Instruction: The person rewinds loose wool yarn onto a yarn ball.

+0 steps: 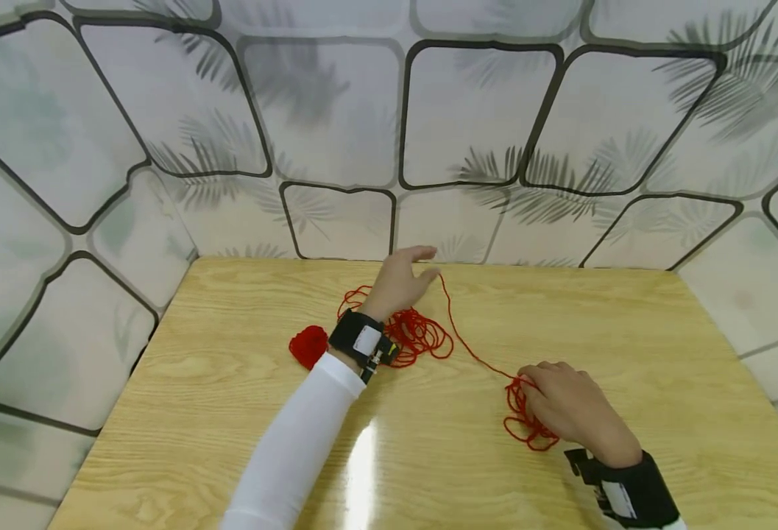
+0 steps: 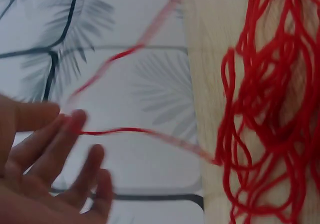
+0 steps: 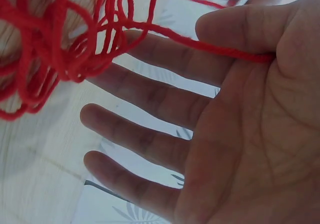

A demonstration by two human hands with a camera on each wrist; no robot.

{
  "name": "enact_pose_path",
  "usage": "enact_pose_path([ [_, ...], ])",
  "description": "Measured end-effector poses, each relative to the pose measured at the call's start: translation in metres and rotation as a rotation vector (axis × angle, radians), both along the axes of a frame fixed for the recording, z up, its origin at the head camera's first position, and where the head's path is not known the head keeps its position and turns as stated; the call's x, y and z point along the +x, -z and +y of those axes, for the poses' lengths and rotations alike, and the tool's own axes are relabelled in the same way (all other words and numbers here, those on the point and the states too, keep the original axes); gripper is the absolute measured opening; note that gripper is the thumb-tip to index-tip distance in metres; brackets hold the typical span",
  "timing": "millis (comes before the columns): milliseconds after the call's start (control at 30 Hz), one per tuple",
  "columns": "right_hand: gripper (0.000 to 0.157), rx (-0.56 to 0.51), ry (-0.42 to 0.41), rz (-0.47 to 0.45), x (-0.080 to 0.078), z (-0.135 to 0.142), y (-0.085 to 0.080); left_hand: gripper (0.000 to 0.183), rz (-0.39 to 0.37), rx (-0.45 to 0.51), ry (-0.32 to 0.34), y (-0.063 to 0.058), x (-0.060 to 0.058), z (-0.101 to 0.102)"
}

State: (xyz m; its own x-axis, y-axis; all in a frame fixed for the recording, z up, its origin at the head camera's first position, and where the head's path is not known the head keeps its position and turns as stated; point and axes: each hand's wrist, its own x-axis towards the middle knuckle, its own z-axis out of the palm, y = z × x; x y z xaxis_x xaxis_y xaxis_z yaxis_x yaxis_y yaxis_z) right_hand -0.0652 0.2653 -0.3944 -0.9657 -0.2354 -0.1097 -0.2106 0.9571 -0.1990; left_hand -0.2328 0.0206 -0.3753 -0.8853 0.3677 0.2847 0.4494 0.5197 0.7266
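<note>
My left hand (image 1: 397,283) is raised near the table's far edge, above a loose tangle of red yarn (image 1: 418,335). In the left wrist view, a blurred yarn strand (image 2: 115,130) runs from the tangle to the thumb and fingertips, bends there and leads away. My right hand (image 1: 570,405) is lower on the right, at a smaller bunch of red yarn (image 1: 524,423). In the right wrist view, its thumb holds a strand (image 3: 210,47) against the base of the index finger. The other fingers lie fairly straight beside hanging loops (image 3: 55,39). A single strand joins the two hands.
A compact red wound piece (image 1: 309,346), perhaps yarn, lies left of the left wrist. The wooden table (image 1: 216,427) meets a wall covering (image 1: 336,110) with stone outlines and leaf prints. Black straps with small devices circle both wrists.
</note>
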Motion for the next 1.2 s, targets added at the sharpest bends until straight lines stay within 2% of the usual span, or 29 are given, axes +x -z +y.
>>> enact_pose_path([
  [67, 0.030, -0.002, -0.006, -0.003, 0.001, -0.001, 0.002, 0.043, -0.001, -0.148, 0.095, -0.002, 0.017, 0.011],
  [200, 0.029, -0.001, -0.018, 0.043, 0.000, -0.005, 0.005, 0.045, 0.026, -0.383, 0.304, -0.007, 0.061, 0.038],
  [300, 0.023, 0.003, -0.016, 0.093, -0.005, -0.007, 0.004, 0.031, 0.079, -0.514, 0.447, -0.008, 0.089, 0.060],
  [333, 0.021, 0.006, -0.011, 0.097, -0.006, -0.008, 0.004, 0.023, 0.107, -0.547, 0.469, -0.007, 0.095, 0.066],
  [400, 0.022, 0.010, 0.002, 0.090, -0.007, -0.009, 0.004, 0.012, 0.163, -0.583, 0.463, -0.003, 0.105, 0.075],
  [467, 0.025, 0.016, 0.019, 0.073, -0.007, -0.011, 0.004, 0.019, 0.184, -0.576, 0.413, 0.001, 0.111, 0.079],
  [533, 0.026, -0.001, 0.033, 0.061, -0.006, -0.012, 0.006, 0.023, 0.182, -0.544, 0.360, 0.004, 0.115, 0.079],
  [600, 0.026, -0.020, 0.043, 0.062, -0.005, -0.013, 0.007, 0.022, 0.171, -0.504, 0.334, 0.005, 0.116, 0.079],
  [800, 0.021, -0.044, 0.060, 0.028, -0.005, -0.016, 0.008, 0.009, 0.026, -0.369, 0.420, 0.008, 0.113, 0.072],
  [933, 0.017, -0.037, 0.032, 0.041, -0.013, -0.020, 0.006, 0.010, -0.043, -0.289, 0.412, 0.009, 0.104, 0.065],
  [1067, 0.017, -0.011, 0.024, 0.089, -0.021, -0.023, 0.005, 0.009, -0.011, -0.242, 0.367, 0.011, 0.093, 0.064],
  [1200, 0.019, -0.012, 0.036, 0.134, -0.032, -0.018, 0.006, 0.008, 0.050, -0.157, 0.272, 0.009, 0.081, 0.060],
])
